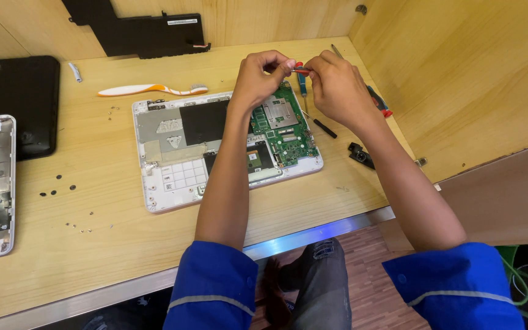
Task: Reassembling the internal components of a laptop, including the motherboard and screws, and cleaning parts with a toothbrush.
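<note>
- Tiny screws lie near the table's front edge
- The opened white laptop sits mid-table, its green board on the right
- Over that board, left hand and right hand pinch one small red-tipped tool
- A toothbrush lies behind

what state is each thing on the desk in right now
laptop base: opened up, insides exposed
green circuit board: uncovered, sitting in the base
left hand: fingers pinched beside the red-tipped tool
right hand: fingers pinched on the red-tipped tool
toothbrush: lying flat
black battery pack: removed, lying at the back
loose screws: scattered on the desk
</note>
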